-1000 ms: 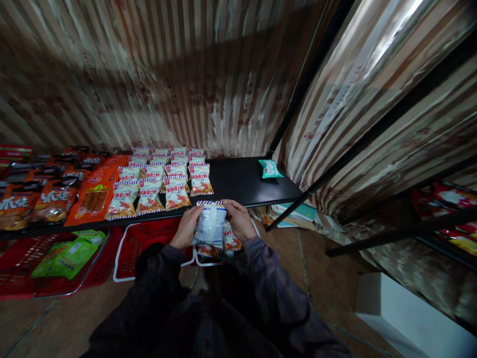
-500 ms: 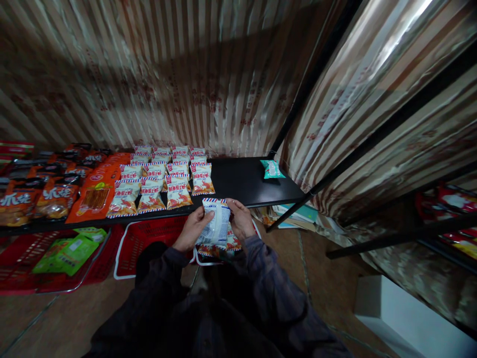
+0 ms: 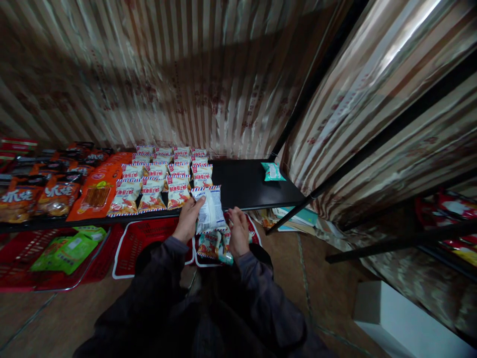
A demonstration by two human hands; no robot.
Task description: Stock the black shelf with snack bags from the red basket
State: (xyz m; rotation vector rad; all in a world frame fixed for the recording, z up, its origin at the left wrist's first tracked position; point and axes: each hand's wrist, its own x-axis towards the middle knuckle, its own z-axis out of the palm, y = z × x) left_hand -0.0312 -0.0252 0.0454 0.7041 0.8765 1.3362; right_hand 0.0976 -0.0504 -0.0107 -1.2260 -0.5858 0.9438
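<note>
striped curtain (image 3: 208, 74) behind, black shelf (image 3: 242, 184) ahead of both grips. left grip (image 3: 187, 222) pinches the white packet (image 3: 209, 211) by its left side, thumb on its face; packet is between the grips, near the shelf's front edge. right grip (image 3: 239, 232) half-curled just right of it, can't tell if it's pinching anything. likely light, slick, crushable; best held by crimped ends.
</note>
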